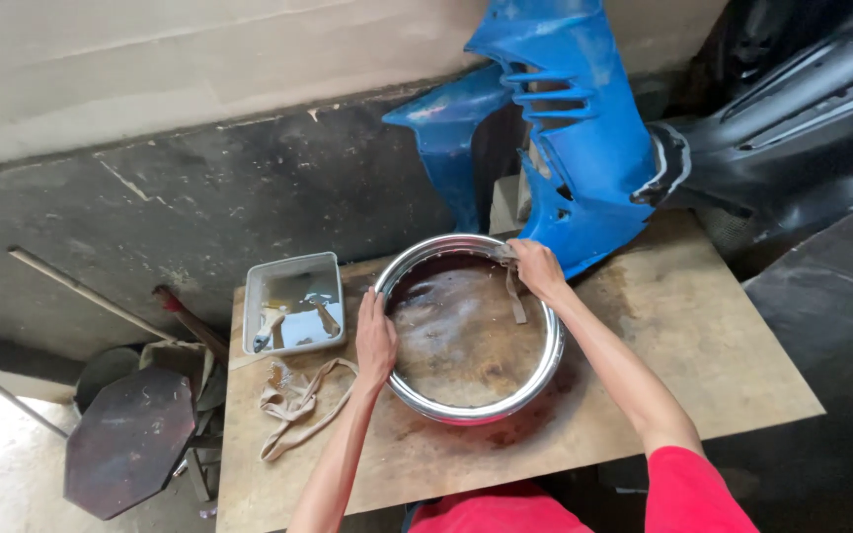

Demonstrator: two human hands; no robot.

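Observation:
A shiny metal wheel rim [535, 380] lies flat on a wet wooden board [703, 345]. My left hand [375, 341] rests flat on the rim's left edge, fingers together and pressing down. My right hand [537, 268] is at the rim's far right edge and grips a grey strip of cloth [515, 296], which hangs over the rim's inner side.
A grey tray [293, 265] with liquid and a brush stands at the board's far left. A beige rag [293, 400] lies beside it. Blue [565, 128] and black [802, 118] plastic body panels lean at the back. A dark octagonal stool [128, 439] stands on the left.

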